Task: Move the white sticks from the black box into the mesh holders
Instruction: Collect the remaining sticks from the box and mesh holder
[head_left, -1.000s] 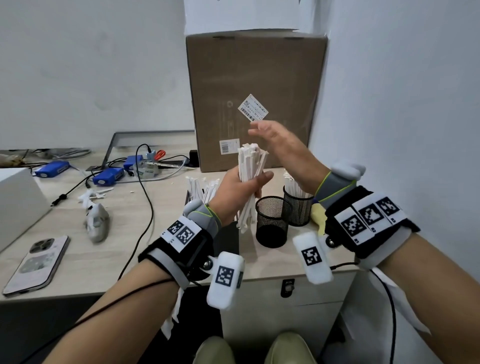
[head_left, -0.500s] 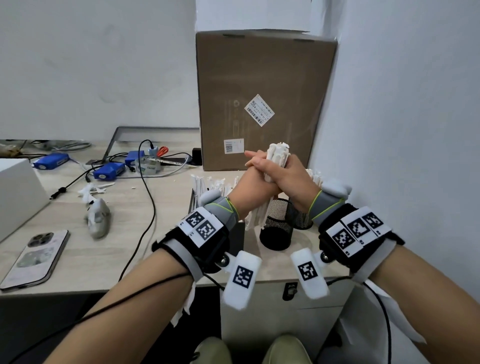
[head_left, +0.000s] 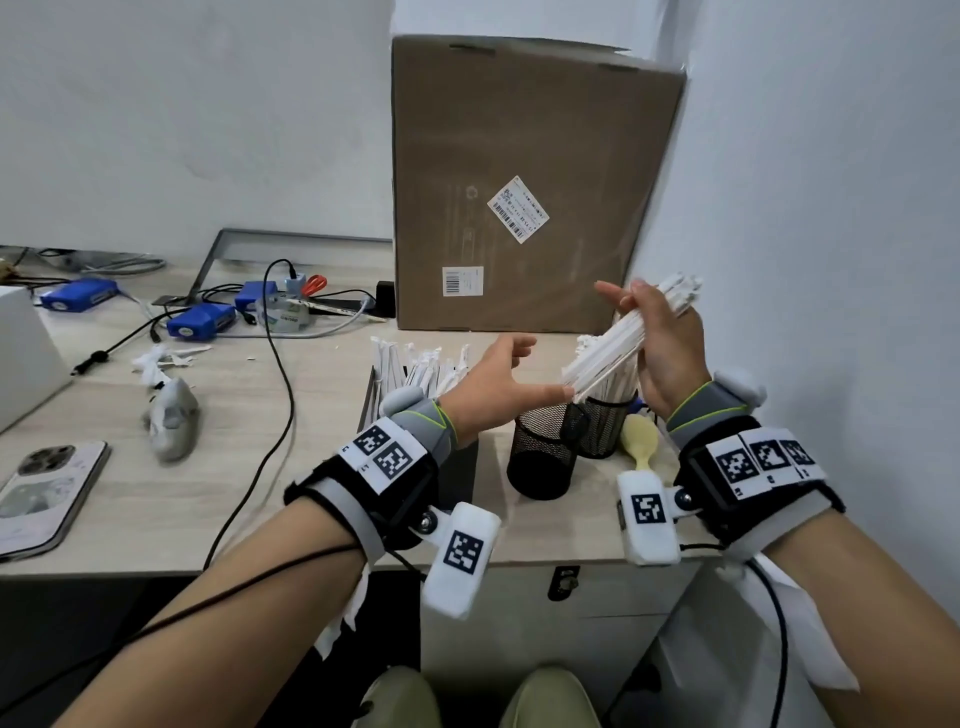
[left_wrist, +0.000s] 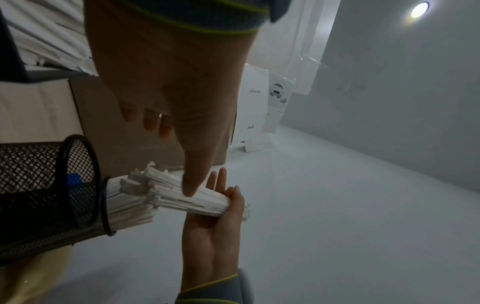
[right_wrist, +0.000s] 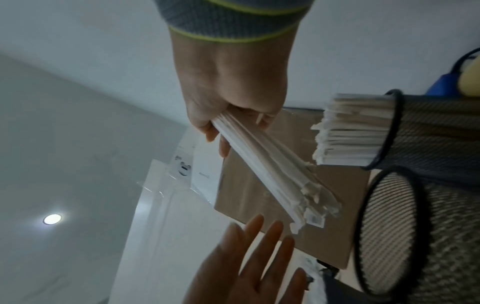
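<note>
My right hand (head_left: 667, 345) grips a bundle of white sticks (head_left: 618, 343), tilted with its low end over the two black mesh holders. The near mesh holder (head_left: 540, 460) looks empty. The far mesh holder (head_left: 605, 428) has white sticks standing in it. My left hand (head_left: 498, 384) is open, its thumb touching the bundle's low end. In the right wrist view the right hand (right_wrist: 228, 82) curls round the bundle (right_wrist: 272, 170). The black box (head_left: 462, 473) behind my left wrist holds more white sticks (head_left: 415, 364).
A tall cardboard box (head_left: 519, 182) stands behind the holders and the wall runs close on the right. A yellow item (head_left: 640, 436) lies beside the holders. Leftward lie a black cable (head_left: 280, 389), blue devices (head_left: 200, 321), a grey object (head_left: 171, 421) and a phone (head_left: 47, 493).
The bundle passed from my left hand to my right. The left hand let go and opened. The bundle moved right and tilted over the holders.
</note>
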